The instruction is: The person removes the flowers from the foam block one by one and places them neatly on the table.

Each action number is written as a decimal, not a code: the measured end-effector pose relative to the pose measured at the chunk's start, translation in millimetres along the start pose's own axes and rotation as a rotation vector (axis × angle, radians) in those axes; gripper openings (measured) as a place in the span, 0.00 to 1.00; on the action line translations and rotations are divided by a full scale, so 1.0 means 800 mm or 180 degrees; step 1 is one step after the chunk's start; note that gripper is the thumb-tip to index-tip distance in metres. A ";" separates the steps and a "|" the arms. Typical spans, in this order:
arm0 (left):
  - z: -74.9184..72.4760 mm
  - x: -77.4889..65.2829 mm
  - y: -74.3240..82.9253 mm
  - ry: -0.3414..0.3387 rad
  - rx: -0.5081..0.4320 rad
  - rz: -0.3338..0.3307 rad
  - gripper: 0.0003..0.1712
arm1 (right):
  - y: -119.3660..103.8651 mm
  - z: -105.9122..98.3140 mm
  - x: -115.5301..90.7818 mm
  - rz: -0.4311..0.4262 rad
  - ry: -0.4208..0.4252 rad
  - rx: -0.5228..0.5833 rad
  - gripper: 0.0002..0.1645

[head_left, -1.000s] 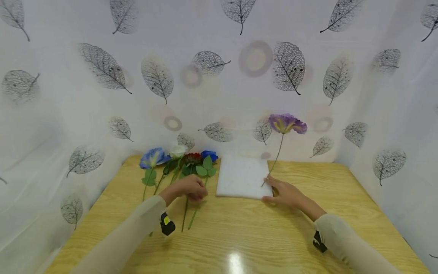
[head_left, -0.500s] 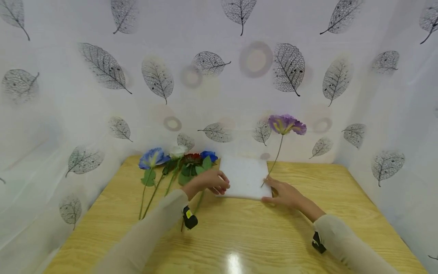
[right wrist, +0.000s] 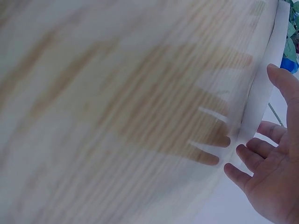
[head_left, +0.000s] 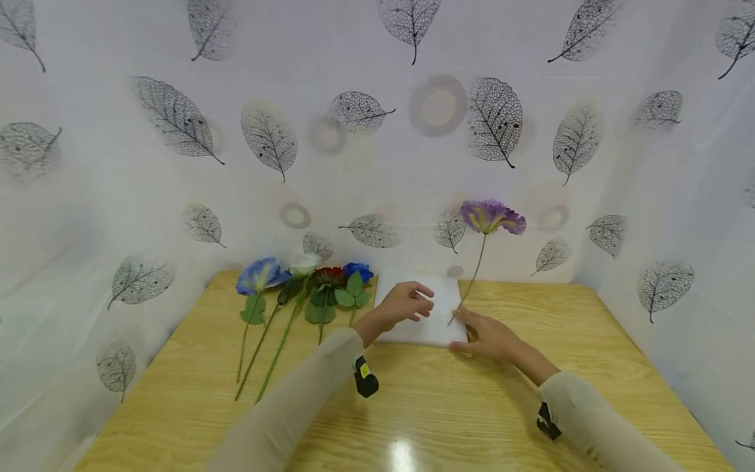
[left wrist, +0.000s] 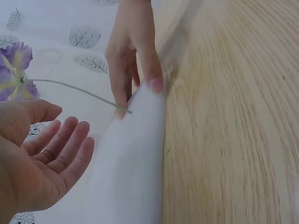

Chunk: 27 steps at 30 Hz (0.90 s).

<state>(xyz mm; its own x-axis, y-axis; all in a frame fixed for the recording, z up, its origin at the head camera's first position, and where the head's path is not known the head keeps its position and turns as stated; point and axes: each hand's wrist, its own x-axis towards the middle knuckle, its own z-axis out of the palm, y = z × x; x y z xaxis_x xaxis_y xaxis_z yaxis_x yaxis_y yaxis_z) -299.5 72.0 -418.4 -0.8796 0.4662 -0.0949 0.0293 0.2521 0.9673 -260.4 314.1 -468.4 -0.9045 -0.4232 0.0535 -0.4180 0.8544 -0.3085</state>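
A white foam board [head_left: 389,328] lies flat on the table. My right hand [head_left: 489,335] holds its near right corner, thumb at the front edge and fingers along the right side. A purple artificial flower [head_left: 488,216] with yellow streaks stands tilted above that side. The lower end of its stem [left wrist: 84,91] meets the board right at my right index fingertip. My left hand [head_left: 404,305] is over the board with fingers spread and slightly bent, nothing in it. In the left wrist view its palm shows, with the flower head beyond it.
Several artificial flowers lie left of the board: a light blue flower [head_left: 259,274], a white rose [head_left: 304,263], a red flower [head_left: 330,275] and a blue rose [head_left: 358,270]. The wooden table [head_left: 448,406] ends against a leaf-printed curtain [head_left: 377,177].
My left hand has moved right, from the flower stems to over the foam board. My right hand and the purple flower have stayed in place.
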 end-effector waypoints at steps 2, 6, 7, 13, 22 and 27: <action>0.008 0.004 0.002 0.0051 -0.0072 0.0031 0.14 | 0.000 0.000 0.000 -0.0018 0.0015 -0.0006 0.53; 0.022 0.012 0.003 0.0069 -0.0253 0.0075 0.14 | 0.000 -0.001 0.000 -0.0028 0.0043 0.0021 0.52; 0.025 0.013 0.003 0.0067 -0.0284 0.0083 0.15 | 0.000 -0.001 0.000 -0.0029 0.0043 0.0021 0.52; 0.039 0.022 0.002 0.0057 -0.0423 0.0073 0.17 | -0.002 -0.001 0.000 -0.0071 0.0058 0.0000 0.52; 0.055 0.032 -0.003 0.0159 -0.0458 0.0093 0.16 | -0.011 -0.006 -0.003 -0.0103 0.0105 0.0001 0.51; 0.057 0.037 -0.006 0.0208 -0.0455 0.0071 0.15 | -0.011 -0.006 -0.001 -0.0124 0.0100 0.0008 0.50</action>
<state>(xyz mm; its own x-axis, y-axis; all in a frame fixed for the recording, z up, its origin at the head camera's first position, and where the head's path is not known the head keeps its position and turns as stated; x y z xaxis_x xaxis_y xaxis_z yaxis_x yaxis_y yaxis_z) -303.9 123.7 -436.3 -0.9086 0.4130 -0.0619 -0.0146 0.1167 0.9931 -256.5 308.7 -461.2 -0.8898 -0.4463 0.0953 -0.4527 0.8368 -0.3080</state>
